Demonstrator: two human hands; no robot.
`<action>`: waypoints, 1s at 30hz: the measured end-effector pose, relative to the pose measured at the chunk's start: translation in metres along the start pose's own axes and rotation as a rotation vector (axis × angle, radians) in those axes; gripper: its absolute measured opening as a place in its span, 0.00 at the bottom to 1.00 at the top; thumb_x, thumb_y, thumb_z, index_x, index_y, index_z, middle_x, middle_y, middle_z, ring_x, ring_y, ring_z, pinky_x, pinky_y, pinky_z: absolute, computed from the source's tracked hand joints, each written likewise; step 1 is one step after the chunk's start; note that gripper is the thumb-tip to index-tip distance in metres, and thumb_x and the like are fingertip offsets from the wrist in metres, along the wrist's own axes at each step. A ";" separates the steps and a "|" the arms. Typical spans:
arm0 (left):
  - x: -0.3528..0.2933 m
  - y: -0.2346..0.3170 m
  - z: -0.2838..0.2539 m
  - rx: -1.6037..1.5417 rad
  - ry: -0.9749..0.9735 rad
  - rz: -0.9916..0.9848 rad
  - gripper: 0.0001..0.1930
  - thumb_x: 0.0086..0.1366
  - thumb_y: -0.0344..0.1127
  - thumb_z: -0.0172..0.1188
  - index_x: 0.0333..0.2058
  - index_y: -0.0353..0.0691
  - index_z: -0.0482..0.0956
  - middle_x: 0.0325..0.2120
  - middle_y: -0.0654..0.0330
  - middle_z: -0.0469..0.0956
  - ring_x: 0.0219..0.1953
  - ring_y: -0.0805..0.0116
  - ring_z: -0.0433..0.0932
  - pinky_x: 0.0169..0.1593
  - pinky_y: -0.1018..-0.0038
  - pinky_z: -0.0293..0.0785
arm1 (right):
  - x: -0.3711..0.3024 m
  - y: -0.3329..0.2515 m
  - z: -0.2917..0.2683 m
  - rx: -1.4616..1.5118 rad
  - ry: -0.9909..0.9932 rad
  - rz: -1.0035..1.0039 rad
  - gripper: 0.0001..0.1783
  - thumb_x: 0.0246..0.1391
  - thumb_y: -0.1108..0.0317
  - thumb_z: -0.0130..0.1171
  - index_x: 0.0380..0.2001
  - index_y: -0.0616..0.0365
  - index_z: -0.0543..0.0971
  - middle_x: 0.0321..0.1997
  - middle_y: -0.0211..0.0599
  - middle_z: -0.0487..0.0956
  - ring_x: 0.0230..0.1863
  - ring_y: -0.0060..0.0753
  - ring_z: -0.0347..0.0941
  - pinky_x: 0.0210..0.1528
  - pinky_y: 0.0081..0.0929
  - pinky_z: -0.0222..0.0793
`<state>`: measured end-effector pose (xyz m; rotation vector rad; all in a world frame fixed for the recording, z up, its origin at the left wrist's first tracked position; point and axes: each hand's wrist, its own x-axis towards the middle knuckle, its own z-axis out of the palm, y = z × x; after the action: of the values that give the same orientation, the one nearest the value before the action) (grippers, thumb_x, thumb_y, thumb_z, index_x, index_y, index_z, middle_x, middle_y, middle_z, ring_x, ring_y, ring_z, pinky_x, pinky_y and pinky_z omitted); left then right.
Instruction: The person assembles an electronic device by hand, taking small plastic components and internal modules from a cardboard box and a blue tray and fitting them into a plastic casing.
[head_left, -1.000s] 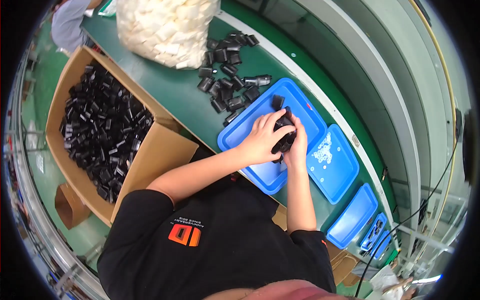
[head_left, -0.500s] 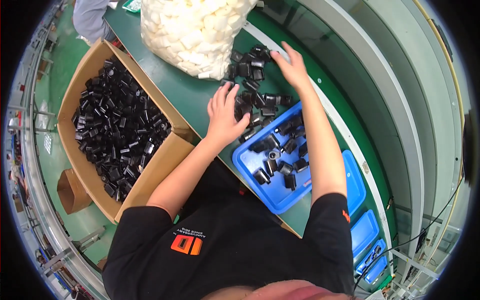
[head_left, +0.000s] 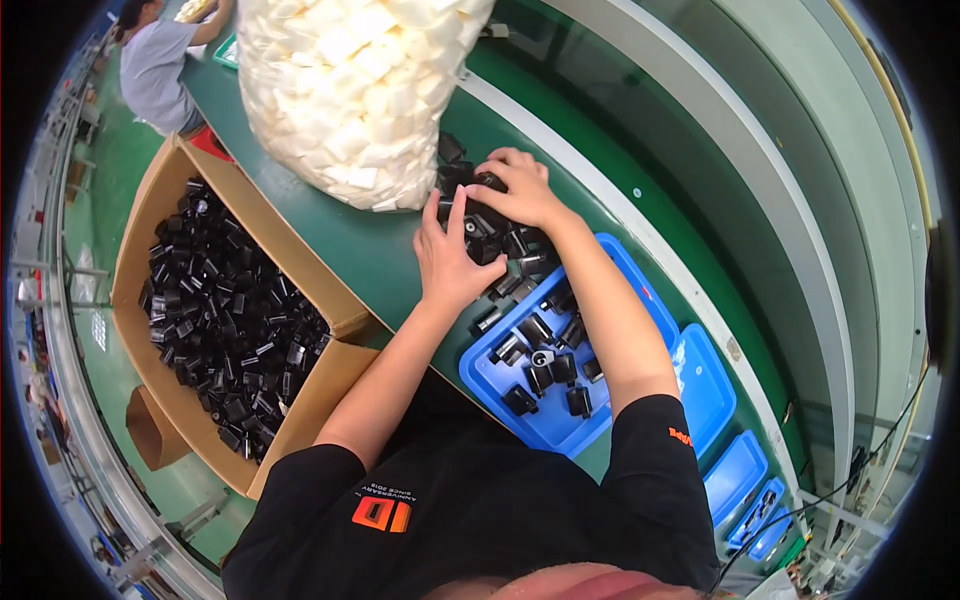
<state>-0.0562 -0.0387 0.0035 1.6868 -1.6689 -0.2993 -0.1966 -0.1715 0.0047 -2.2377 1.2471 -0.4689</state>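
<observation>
Both hands work a pile of black parts [head_left: 490,225] on the green table [head_left: 370,250], just beyond the blue tray [head_left: 640,300]. Left hand [head_left: 447,262] lies open, fingers spread, on the pile. Right hand [head_left: 520,190] curls over parts; grip cannot be confirmed. Bag of white pieces [head_left: 350,90] stands beside the pile, cardboard box [head_left: 330,380] left of the tray.

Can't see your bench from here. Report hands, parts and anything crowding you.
Left hand and right hand both on the black parts pile. Blue tray part filled. Clear bag of white pieces crowds the pile.
</observation>
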 end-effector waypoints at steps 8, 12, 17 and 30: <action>0.011 -0.007 0.026 -0.300 0.258 0.100 0.43 0.42 0.31 0.67 0.62 0.47 0.67 0.62 0.49 0.64 0.63 0.47 0.64 0.64 0.54 0.60 | -0.017 -0.012 0.016 0.673 0.045 -0.026 0.20 0.58 0.57 0.62 0.50 0.56 0.81 0.58 0.42 0.73 0.59 0.37 0.69 0.62 0.30 0.64; 0.017 -0.003 0.033 -0.458 0.414 0.190 0.33 0.44 0.25 0.61 0.55 0.39 0.74 0.58 0.49 0.70 0.60 0.49 0.69 0.64 0.59 0.64 | -0.022 -0.031 0.008 1.072 0.022 0.156 0.18 0.59 0.58 0.61 0.48 0.56 0.80 0.49 0.38 0.78 0.50 0.29 0.74 0.54 0.27 0.70; 0.028 0.020 0.012 -0.538 0.468 0.352 0.26 0.46 0.24 0.57 0.49 0.39 0.78 0.54 0.46 0.72 0.56 0.48 0.73 0.62 0.59 0.68 | -0.055 -0.075 -0.016 1.421 0.227 0.190 0.18 0.61 0.59 0.58 0.49 0.58 0.78 0.45 0.34 0.79 0.45 0.24 0.75 0.49 0.24 0.71; -0.097 0.109 0.030 -0.646 -0.108 0.429 0.26 0.49 0.30 0.58 0.50 0.42 0.74 0.55 0.50 0.70 0.57 0.45 0.68 0.62 0.54 0.61 | -0.247 -0.057 0.002 0.929 0.950 0.291 0.14 0.63 0.65 0.54 0.45 0.64 0.78 0.44 0.37 0.79 0.48 0.28 0.73 0.53 0.26 0.68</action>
<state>-0.1711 0.0548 0.0193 0.8329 -1.7154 -0.6434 -0.2840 0.0657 0.0269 -0.9990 1.3067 -1.6865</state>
